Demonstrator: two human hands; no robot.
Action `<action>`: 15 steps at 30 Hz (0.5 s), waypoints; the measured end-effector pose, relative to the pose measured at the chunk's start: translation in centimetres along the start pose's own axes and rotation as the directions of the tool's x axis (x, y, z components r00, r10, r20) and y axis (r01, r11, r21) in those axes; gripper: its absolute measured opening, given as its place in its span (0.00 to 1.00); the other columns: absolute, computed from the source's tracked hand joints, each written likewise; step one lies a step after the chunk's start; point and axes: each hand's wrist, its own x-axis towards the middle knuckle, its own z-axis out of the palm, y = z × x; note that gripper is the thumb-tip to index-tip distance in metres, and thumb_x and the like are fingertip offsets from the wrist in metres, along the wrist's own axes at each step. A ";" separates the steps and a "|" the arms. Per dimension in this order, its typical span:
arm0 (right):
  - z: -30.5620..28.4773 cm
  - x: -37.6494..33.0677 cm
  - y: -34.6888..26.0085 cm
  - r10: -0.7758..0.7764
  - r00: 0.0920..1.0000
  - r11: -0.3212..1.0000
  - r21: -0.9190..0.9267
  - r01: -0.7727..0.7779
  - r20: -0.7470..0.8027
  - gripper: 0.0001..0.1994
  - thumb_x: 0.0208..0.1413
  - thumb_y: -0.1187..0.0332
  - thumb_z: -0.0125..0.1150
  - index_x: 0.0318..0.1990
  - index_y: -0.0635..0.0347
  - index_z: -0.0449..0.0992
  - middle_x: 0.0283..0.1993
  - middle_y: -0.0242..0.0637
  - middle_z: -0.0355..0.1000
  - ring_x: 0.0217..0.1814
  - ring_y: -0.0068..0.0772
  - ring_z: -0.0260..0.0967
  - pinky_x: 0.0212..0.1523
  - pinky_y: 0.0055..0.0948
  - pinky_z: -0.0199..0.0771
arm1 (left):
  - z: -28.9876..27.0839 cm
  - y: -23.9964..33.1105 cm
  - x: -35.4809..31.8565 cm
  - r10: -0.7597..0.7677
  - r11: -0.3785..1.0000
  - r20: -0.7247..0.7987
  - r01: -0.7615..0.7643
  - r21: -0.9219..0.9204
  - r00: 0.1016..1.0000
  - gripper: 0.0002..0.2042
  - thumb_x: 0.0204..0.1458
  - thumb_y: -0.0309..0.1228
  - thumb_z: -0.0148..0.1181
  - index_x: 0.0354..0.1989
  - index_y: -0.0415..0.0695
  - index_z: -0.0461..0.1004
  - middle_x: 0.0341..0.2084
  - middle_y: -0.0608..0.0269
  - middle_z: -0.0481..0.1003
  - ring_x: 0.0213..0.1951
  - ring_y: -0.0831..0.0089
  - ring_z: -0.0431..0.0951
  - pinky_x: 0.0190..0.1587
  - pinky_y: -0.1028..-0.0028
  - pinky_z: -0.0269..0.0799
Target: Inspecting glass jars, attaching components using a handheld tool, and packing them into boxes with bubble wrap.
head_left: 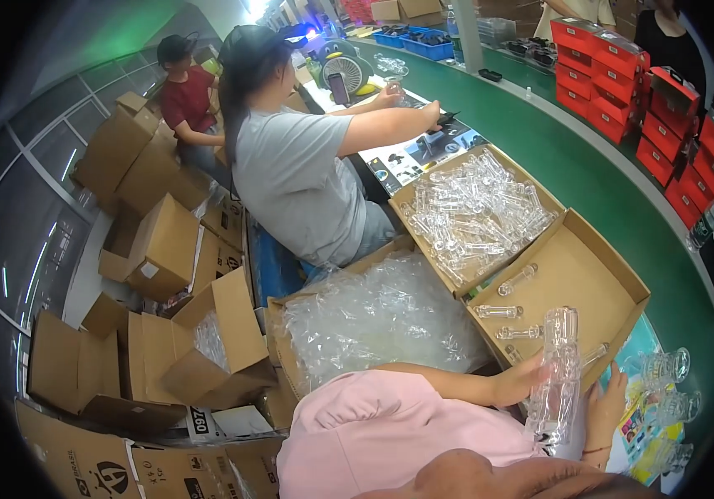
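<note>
A tall clear glass vessel (561,374) with ringed, bulging sections stands upright in front of me. My left hand (522,382) is closed around its side. Just right of it, my right hand (605,409) is raised with fingers stretched out, partly hidden behind the glass. A small clear glass tube (595,355) lies by the fingertips of that hand; whether they touch it I cannot tell. Beyond both hands, a shallow cardboard tray (602,266) holds several more small glass tubes (498,312).
A carton of many glass tubes (478,208) adjoins the tray. Left of it is a box of clear plastic bags (382,320). Several glass vessels (677,406) stand at the right. A co-worker (299,158) sits ahead; red bins (598,75) line the far side of the green bench (532,125).
</note>
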 end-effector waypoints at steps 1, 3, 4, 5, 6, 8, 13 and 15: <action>0.5 0.0 0.1 0.005 1.000 1.000 -0.005 -0.005 -0.002 0.20 0.45 0.75 0.55 0.49 0.64 0.64 0.37 0.45 0.65 0.37 0.50 0.66 0.33 0.39 0.66 | 0.0 0.1 -0.2 -0.025 1.000 -0.043 0.024 -0.008 0.999 0.31 0.57 0.45 0.44 0.62 0.42 0.40 0.52 0.61 0.60 0.51 0.73 0.64 0.53 0.70 0.61; 1.3 -0.3 0.5 0.038 0.998 0.999 0.012 -0.038 0.052 0.19 0.43 0.75 0.54 0.47 0.63 0.65 0.38 0.47 0.62 0.37 0.51 0.63 0.33 0.41 0.65 | -0.8 0.2 -0.7 -0.068 0.992 0.048 0.072 -0.105 0.997 0.29 0.58 0.42 0.41 0.62 0.43 0.41 0.52 0.61 0.60 0.52 0.72 0.63 0.53 0.70 0.60; 1.7 -0.6 1.0 0.068 0.997 0.998 -0.002 -0.068 0.046 0.19 0.43 0.75 0.54 0.47 0.63 0.65 0.38 0.47 0.62 0.37 0.51 0.63 0.33 0.41 0.65 | -0.6 0.5 -0.6 -0.110 0.970 0.141 0.137 -0.200 0.984 0.26 0.59 0.39 0.39 0.62 0.43 0.42 0.52 0.60 0.60 0.53 0.71 0.62 0.54 0.70 0.60; 2.0 -0.7 1.4 0.048 0.998 0.999 -0.020 -0.047 0.051 0.18 0.42 0.75 0.54 0.45 0.63 0.65 0.36 0.47 0.63 0.35 0.51 0.63 0.32 0.42 0.65 | -0.4 1.0 -0.9 -0.209 0.953 0.049 0.215 -0.212 0.977 0.25 0.58 0.37 0.41 0.61 0.43 0.44 0.52 0.60 0.61 0.52 0.70 0.63 0.53 0.68 0.61; 1.9 -1.0 1.8 0.038 0.997 0.998 -0.047 -0.035 0.061 0.18 0.41 0.75 0.54 0.44 0.62 0.66 0.34 0.47 0.63 0.34 0.52 0.64 0.31 0.43 0.65 | -2.2 0.3 -1.4 -0.222 0.971 0.037 0.224 -0.088 0.974 0.24 0.57 0.35 0.42 0.60 0.44 0.46 0.50 0.61 0.62 0.51 0.70 0.64 0.53 0.68 0.61; 1.7 -0.9 1.4 -0.023 0.994 0.989 -0.143 0.039 0.108 0.16 0.39 0.75 0.55 0.41 0.61 0.68 0.32 0.46 0.63 0.31 0.51 0.64 0.30 0.43 0.65 | -2.6 0.3 -1.9 -0.232 0.969 0.079 0.238 -0.071 0.969 0.21 0.55 0.32 0.45 0.57 0.44 0.52 0.47 0.62 0.64 0.48 0.70 0.66 0.51 0.66 0.62; -1.6 -4.2 1.3 -0.112 0.966 0.981 -0.129 0.145 0.233 0.17 0.41 0.74 0.53 0.43 0.56 0.70 0.29 0.42 0.64 0.28 0.43 0.65 0.28 0.40 0.66 | -4.6 3.2 -2.5 -0.317 0.947 -0.074 0.312 -0.077 0.945 0.24 0.49 0.37 0.56 0.55 0.49 0.58 0.41 0.60 0.69 0.41 0.65 0.71 0.41 0.64 0.70; -2.8 -6.9 2.1 -0.053 0.965 0.979 -0.176 0.100 0.256 0.18 0.41 0.73 0.53 0.45 0.55 0.70 0.29 0.41 0.63 0.28 0.41 0.65 0.29 0.38 0.65 | -2.2 4.5 -1.6 -0.245 0.967 -0.078 0.237 -0.094 0.967 0.29 0.46 0.41 0.59 0.55 0.46 0.58 0.43 0.57 0.69 0.45 0.61 0.70 0.45 0.60 0.69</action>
